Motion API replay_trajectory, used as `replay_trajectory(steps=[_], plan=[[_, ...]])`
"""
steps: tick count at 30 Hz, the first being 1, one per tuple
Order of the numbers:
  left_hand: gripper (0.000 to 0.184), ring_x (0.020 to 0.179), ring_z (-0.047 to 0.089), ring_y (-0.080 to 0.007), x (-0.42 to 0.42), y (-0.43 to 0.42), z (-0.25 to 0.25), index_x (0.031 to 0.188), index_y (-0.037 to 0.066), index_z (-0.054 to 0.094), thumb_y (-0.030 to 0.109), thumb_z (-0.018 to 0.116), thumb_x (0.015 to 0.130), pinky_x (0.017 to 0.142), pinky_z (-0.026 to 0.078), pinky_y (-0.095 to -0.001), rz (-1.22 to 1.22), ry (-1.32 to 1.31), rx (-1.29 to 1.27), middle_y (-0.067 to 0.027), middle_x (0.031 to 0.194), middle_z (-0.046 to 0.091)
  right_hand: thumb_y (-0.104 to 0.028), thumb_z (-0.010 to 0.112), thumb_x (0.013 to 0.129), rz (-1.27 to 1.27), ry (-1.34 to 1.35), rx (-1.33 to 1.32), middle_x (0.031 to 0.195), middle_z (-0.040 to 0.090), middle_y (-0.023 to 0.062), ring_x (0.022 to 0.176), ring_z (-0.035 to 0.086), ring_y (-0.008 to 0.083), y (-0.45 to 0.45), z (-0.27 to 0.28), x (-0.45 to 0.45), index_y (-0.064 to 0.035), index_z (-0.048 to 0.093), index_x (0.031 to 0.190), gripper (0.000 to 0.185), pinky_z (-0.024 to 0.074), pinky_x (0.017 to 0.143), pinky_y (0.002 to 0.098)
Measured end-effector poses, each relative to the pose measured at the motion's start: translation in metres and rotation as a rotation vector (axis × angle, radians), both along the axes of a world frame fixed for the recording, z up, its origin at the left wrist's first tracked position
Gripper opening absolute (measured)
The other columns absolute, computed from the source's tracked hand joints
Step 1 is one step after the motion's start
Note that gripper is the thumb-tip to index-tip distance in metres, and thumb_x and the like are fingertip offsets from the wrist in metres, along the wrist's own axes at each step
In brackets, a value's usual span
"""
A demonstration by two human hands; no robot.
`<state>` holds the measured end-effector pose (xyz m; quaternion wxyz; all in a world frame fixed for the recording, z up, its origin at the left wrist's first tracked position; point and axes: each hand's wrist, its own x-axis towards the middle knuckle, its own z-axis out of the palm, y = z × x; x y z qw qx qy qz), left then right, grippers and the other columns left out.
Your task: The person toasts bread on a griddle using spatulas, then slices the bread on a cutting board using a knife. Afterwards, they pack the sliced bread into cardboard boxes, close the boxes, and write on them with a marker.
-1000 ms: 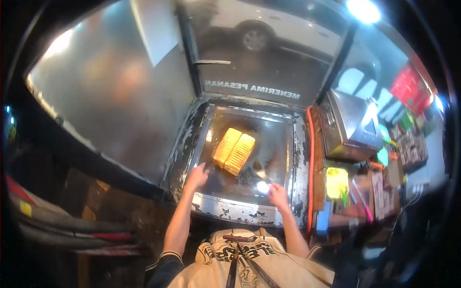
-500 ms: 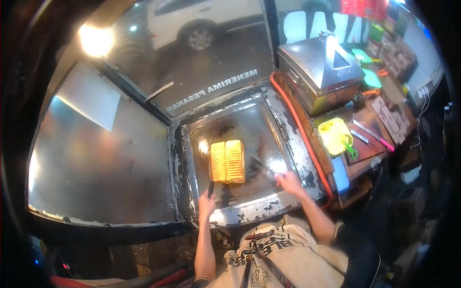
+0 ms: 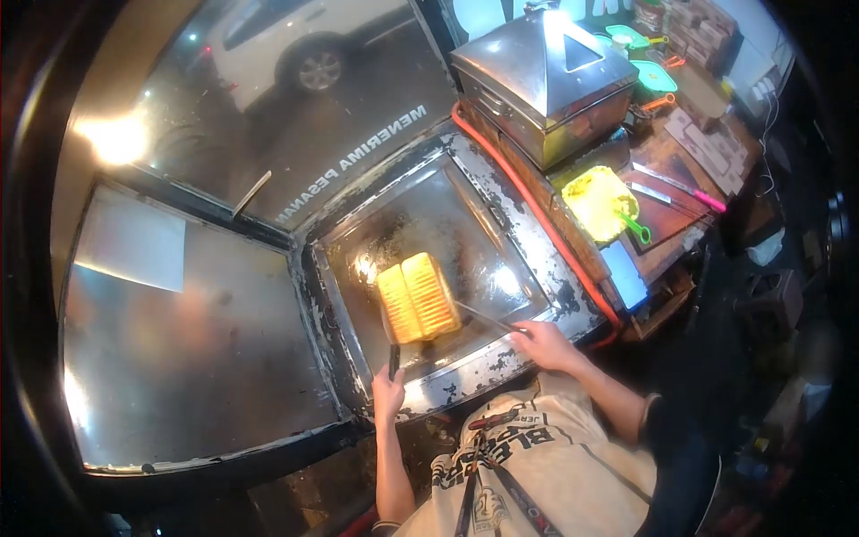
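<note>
Two joined slabs of golden, ridged toasted bread [image 3: 418, 300] lie on the metal griddle [image 3: 483, 228], tilted slightly in view. My left hand [image 3: 388, 396] is closed around the black handle of a spatula [image 3: 394, 362] at the bread's near left corner; the bread hides the blade. In my right hand [image 3: 548, 346] is a thin metal tool [image 3: 488, 319], its fingers wrapped around the near end. The tool's tip reaches the bread's right edge, and I cannot tell whether it goes underneath. What kind of blade it has is unclear.
Right of the griddle runs an orange hose [image 3: 537, 197]. Beyond it are a tub of yellow spread [image 3: 598, 199] with a green-handled tool, a pink-handled knife [image 3: 684, 186], and a large metal box with a peaked lid [image 3: 546, 72]. Glass panels [image 3: 197, 349] border the left.
The view has turned, so the scene appears rotated and shifted left. The right hand's tool has come from apart on the griddle to the bread's right edge. The left hand keeps its spatula.
</note>
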<state>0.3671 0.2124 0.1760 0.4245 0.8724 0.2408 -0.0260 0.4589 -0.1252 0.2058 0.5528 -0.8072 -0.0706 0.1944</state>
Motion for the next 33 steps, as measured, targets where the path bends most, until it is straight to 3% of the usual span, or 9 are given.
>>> replay_trajectory(steps=[4,6,10,14,19,23,27,29,33], plan=[[0.010,0.044,0.036,-0.0039,-0.034,-0.017,-0.001,0.094,0.004,0.053,0.013,0.053,0.092,0.038,0.028,-0.0207,0.114,0.129,-0.591,0.0037,0.060,0.043,-0.028,0.059,0.086,-0.072,0.031,-0.122,0.073,0.063,0.0232,0.071,0.064,0.0375,-0.022,0.020,-0.011,0.0033,0.062,0.103,0.035,0.0482,0.062,0.0417],[0.007,0.044,0.033,-0.0029,-0.037,-0.040,0.024,0.089,0.006,0.051,0.013,0.053,0.092,0.039,0.024,-0.0204,0.255,0.156,-0.815,0.0043,0.063,0.043,-0.028,0.059,0.086,-0.091,-0.034,-0.196,0.073,0.063,0.0236,0.071,0.064,0.0381,-0.026,0.028,-0.007,0.0034,0.062,0.102,0.035,0.0479,0.063,0.0422],[0.008,0.043,0.032,-0.0031,-0.044,-0.051,0.022,0.088,0.006,0.048,0.012,0.051,0.094,0.037,0.023,-0.0200,0.423,0.057,-0.867,0.0018,0.066,0.045,-0.028,0.059,0.086,-0.088,-0.053,-0.247,0.079,0.064,0.0244,0.079,0.064,0.0401,-0.013,0.023,0.007,0.0037,0.062,0.103,0.035,0.0501,0.070,0.0426],[0.009,0.042,0.033,-0.0045,-0.029,-0.045,0.009,0.087,0.006,0.047,0.011,0.050,0.094,0.037,0.024,-0.0215,0.439,0.047,-0.808,0.0004,0.066,0.045,-0.027,0.058,0.087,-0.201,-0.190,-0.038,0.084,0.064,0.0263,0.084,0.062,0.0420,0.016,-0.056,0.018,0.0040,0.061,0.106,0.036,0.0502,0.074,0.0440],[0.010,0.044,0.036,-0.0044,0.006,-0.014,0.001,0.091,0.004,0.050,0.014,0.052,0.093,0.037,0.026,-0.0216,0.276,0.135,-0.642,0.0012,0.064,0.046,-0.027,0.060,0.083,0.216,0.115,-0.222,0.087,0.064,0.0258,0.087,0.063,0.0387,0.003,0.017,0.001,0.0012,0.062,0.106,0.036,0.0495,0.078,0.0421],[0.011,0.046,0.040,-0.0053,0.029,0.007,0.018,0.091,0.002,0.054,0.013,0.053,0.091,0.039,0.029,-0.0225,0.106,0.231,-0.490,0.0017,0.062,0.046,-0.016,0.062,0.075,0.163,-0.121,-0.199,0.086,0.066,0.0214,0.084,0.064,0.0360,-0.017,-0.004,-0.001,-0.0076,0.065,0.106,0.032,0.0492,0.077,0.0436],[0.011,0.045,0.040,-0.0055,0.041,0.009,0.041,0.091,0.002,0.057,0.012,0.054,0.088,0.039,0.029,-0.0237,0.013,0.311,-0.392,0.0016,0.062,0.047,-0.008,0.060,0.072,0.157,-0.236,-0.332,0.089,0.064,0.0177,0.087,0.062,0.0356,0.002,-0.034,0.013,-0.0082,0.062,0.108,0.036,0.0492,0.076,0.0443],[0.012,0.045,0.040,-0.0060,0.045,0.011,0.044,0.091,0.001,0.058,0.012,0.055,0.087,0.039,0.030,-0.0242,-0.017,0.333,-0.347,0.0014,0.061,0.047,-0.007,0.061,0.070,0.210,-0.288,-0.223,0.090,0.063,0.0196,0.086,0.061,0.0371,0.035,-0.058,0.019,-0.0051,0.062,0.106,0.036,0.0497,0.074,0.0446],[0.013,0.046,0.044,-0.0070,0.042,0.033,0.046,0.094,0.001,0.059,0.011,0.055,0.087,0.040,0.032,-0.0243,0.010,0.306,-0.233,0.0013,0.061,0.048,-0.008,0.064,0.073,0.290,-0.428,-0.313,0.090,0.061,0.0174,0.084,0.062,0.0353,0.093,-0.041,0.022,-0.0053,0.061,0.108,0.035,0.0499,0.074,0.0446]])
